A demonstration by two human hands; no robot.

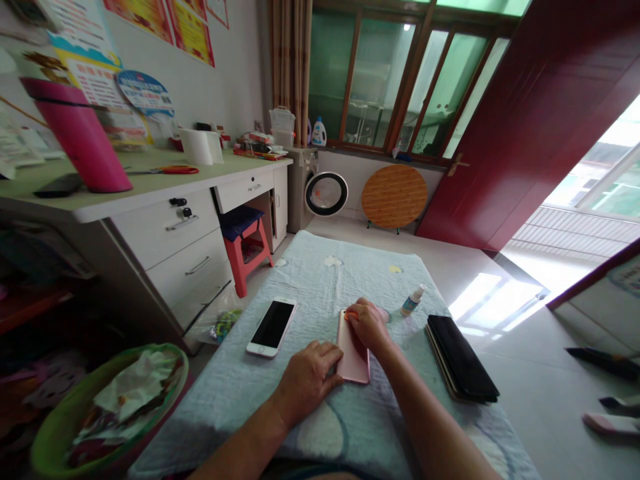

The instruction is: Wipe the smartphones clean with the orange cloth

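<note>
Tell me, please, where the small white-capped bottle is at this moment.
In the head view, the small white-capped bottle is right of centre on the pale blue cloth, right of the right hand and beyond the black-topped stack of flat devices.

- We could pass along the far end of the worktop (367, 277), beyond the bottle (411, 302).
- The white phone (273, 325) blocks our way beside the left hand (311, 373).
- To our right, the bottle and phone stack (463, 357) are obstacles, with a gap between them.

Phones (273, 325) and bottle (412, 301) on cloth (313, 270)
</note>
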